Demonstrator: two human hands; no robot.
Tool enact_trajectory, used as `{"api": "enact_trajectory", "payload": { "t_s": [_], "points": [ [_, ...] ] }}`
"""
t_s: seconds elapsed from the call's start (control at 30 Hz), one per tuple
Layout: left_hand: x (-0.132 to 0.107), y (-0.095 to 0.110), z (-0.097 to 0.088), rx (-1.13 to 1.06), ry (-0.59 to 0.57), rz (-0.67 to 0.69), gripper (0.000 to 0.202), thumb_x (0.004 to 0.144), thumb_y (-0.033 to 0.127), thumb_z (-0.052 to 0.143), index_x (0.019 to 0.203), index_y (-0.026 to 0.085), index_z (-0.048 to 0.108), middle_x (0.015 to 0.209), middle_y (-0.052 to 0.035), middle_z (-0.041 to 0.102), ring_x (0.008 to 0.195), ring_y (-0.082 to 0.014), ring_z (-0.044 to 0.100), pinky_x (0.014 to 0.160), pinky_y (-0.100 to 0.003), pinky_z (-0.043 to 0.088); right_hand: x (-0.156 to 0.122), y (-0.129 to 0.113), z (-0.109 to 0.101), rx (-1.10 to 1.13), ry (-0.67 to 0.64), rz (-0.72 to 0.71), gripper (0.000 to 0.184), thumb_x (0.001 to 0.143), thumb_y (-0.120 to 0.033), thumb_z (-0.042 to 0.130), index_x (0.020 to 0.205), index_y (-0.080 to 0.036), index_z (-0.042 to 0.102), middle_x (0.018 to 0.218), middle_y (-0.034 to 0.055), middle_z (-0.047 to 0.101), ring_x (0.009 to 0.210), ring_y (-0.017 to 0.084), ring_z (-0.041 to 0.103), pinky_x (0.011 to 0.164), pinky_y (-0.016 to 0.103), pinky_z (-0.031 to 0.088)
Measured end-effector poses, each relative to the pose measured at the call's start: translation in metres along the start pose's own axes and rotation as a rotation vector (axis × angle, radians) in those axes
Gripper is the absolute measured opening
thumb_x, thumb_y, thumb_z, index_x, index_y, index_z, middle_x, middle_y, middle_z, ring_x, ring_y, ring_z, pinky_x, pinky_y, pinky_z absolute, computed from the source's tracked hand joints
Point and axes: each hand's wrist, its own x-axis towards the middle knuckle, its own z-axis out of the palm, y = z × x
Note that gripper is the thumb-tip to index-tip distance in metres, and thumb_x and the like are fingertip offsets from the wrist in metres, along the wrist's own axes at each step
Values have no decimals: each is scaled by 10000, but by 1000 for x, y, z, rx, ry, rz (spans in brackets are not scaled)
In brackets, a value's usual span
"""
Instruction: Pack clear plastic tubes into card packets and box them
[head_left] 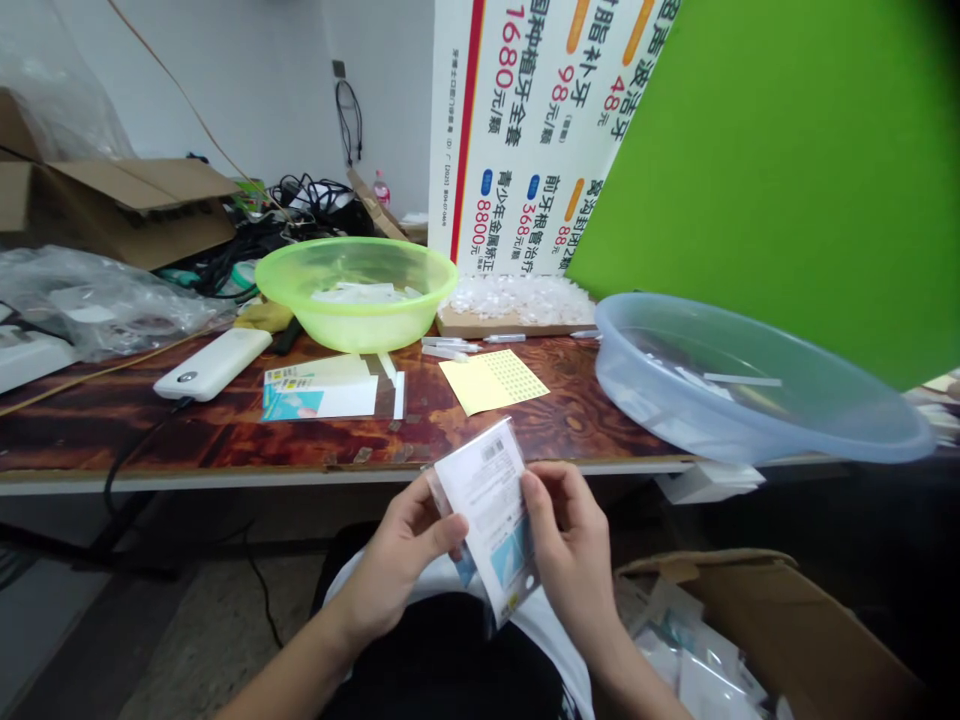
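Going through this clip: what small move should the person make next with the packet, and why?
Probably open the clear plastic packet along its top edge. The left hand and right hand both hold it, a printed card shows inside, and similar printed cards lie out of their packaging on the table.

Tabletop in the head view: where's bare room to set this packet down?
Bare wood shows along the front edge, between the printed cards and the blue basin, below the yellow sheet. The back is crowded around the green basin.

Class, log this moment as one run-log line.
left hand: grips white-carded clear plastic packet | right hand: grips same packet | nearby: open brown cardboard box
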Motion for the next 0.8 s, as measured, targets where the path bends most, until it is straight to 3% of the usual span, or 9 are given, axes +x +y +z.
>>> {"api": "enact_trajectory", "payload": {
  "t_s": [0.03,0.07,0.13,0.2,0.27,0.5,0.63,0.73,0.8],
  "points": [
    [1,2,3,-26,-12,-14,311,780,397,788,991,189,693,762,12,635,612,-73,524,572,-158,463,0,-1,1,-87,60,-163,112,932,-248,593,1036,-217,567,867,38,567,768,189,546,678,309,457],
    [2,4,4,-48,-25,-24,306,780,400,787,972,182,688,708,26,600,572,-63,499,545,-153,458,0,-3,1,-179,109,-343,245,905,-180,613,1134,-231,544,968,60,564,864,212,552,758,347,468],
    [3,7,6,-66,-59,-39,302,804,404,761,982,179,665,652,45,546,524,-58,479,520,-159,471,1,-9,-1,-341,102,-653,400,870,-77,608,1222,-248,524,1125,91,528,1024,250,511,882,406,445],
    [2,8,5,-38,-107,-46,302,841,414,718,1013,181,633,639,50,533,493,-61,490,494,-170,484,3,-15,-5,-444,-10,-802,404,876,-27,557,1211,-252,567,1209,97,499,1116,269,451,943,420,409],
    [2,8,5,14,-137,-56,293,868,419,684,1010,175,605,662,43,553,473,-60,510,474,-173,490,6,-18,-9,-483,-124,-833,402,889,-11,515,1195,-256,608,1262,93,479,1169,281,400,964,419,387],
    [2,12,8,90,-159,-81,291,833,327,721,1002,168,545,745,37,599,465,-56,552,460,-169,509,8,-17,-16,-492,-368,-784,455,911,-7,437,1242,-266,611,1397,86,424,1259,316,336,996,489,364],
    [4,16,7,111,-207,-49,246,863,362,684,940,173,545,674,54,556,467,-64,551,464,-168,504,8,-13,-14,-454,-466,-682,563,937,-33,389,1398,-344,478,1586,47,192,1393,334,215,1063,565,309],
    [9,20,3,86,-275,-73,292,853,395,697,980,163,574,640,51,541,492,-77,548,495,-187,515,11,-3,-9,-136,-421,-381,636,978,-142,405,1524,-397,201,1614,46,104,1442,301,222,1114,563,296],
    [14,20,2,55,-280,-76,374,839,427,710,1065,162,575,652,41,562,513,-85,556,519,-200,518,16,3,-7,143,-379,-53,657,983,-304,485,1529,-380,128,1550,90,282,1365,283,392,1070,516,386]
  ]
}}
